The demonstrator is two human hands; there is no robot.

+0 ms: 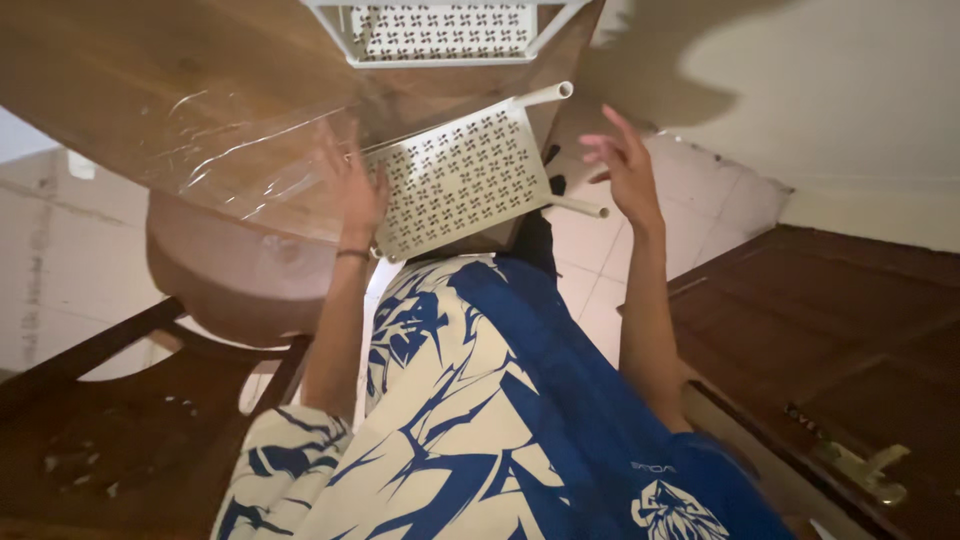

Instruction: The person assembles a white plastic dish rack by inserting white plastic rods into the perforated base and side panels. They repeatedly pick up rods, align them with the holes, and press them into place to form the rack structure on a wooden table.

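Note:
A white perforated shelf panel [455, 180] with a pinwheel cut-out pattern is held tilted in front of the wooden table. Two white tubes stick out from its right corners, an upper tube [545, 94] and a lower tube [578, 207]. My left hand [352, 195] grips the panel's left edge, and a thin band circles that wrist. My right hand [625, 160] hovers just right of the panel between the two tubes, fingers spread, holding nothing. A blue and white patterned shirt [480, 400] fills the lower middle.
A second white perforated shelf [440, 35] in a frame sits on the wooden table [120, 80] at the top. Clear plastic wrap [240, 150] lies on the table. A dark wooden chair [130, 420] is at lower left, a dark wooden door [850, 340] at right, with pale floor tiles [690, 200] between.

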